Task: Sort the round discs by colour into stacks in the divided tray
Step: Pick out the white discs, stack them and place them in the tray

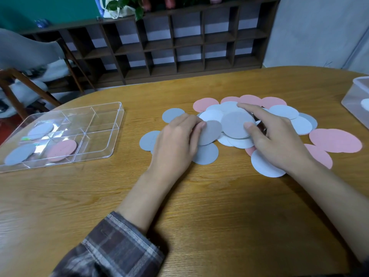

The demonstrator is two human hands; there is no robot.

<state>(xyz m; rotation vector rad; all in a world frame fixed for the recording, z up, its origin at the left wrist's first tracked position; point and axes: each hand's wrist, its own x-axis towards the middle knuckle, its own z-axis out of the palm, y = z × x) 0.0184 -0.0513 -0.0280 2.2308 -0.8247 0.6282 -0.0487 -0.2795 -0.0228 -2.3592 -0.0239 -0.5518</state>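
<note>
A heap of round discs, grey, white and pink, lies on the wooden table. My left hand pinches a grey disc at the heap's left side. My right hand holds a larger grey disc on top of the heap, between thumb and forefinger. The clear divided tray stands at the left. It holds two grey discs in its left compartments and a pink disc in a front compartment.
A clear plastic tub sits at the table's right edge. Pink discs spread out right of the heap. A chair and a dark wooden shelf unit stand behind the table.
</note>
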